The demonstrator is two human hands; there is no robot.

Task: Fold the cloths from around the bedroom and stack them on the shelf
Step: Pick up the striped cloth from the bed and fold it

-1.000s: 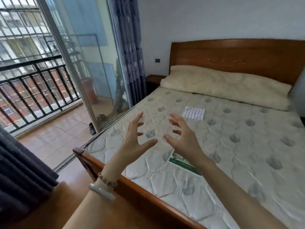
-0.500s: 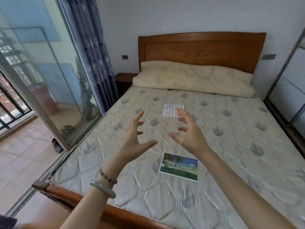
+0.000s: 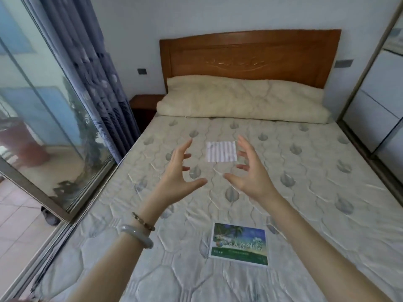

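A small white cloth with thin purple stripes (image 3: 221, 151) lies flat and square in the middle of the bare quilted mattress (image 3: 327, 203). My left hand (image 3: 177, 177) and my right hand (image 3: 250, 173) hover above the mattress, palms facing each other, fingers spread, holding nothing. The striped cloth shows between and just beyond my fingertips. A beaded bracelet and a pale bangle sit on my left wrist.
A cream folded blanket (image 3: 242, 99) lies along the wooden headboard (image 3: 250, 53). A green and blue printed label (image 3: 239, 244) is on the mattress near me. Blue curtains (image 3: 96, 68) and a glass sliding door (image 3: 43, 131) stand left, a nightstand (image 3: 145, 103) behind, wardrobe panels (image 3: 383, 94) right.
My view has swung right from the balcony to face the bed squarely and moved closer. Both hands stay raised and spread, now nearer the striped cloth.
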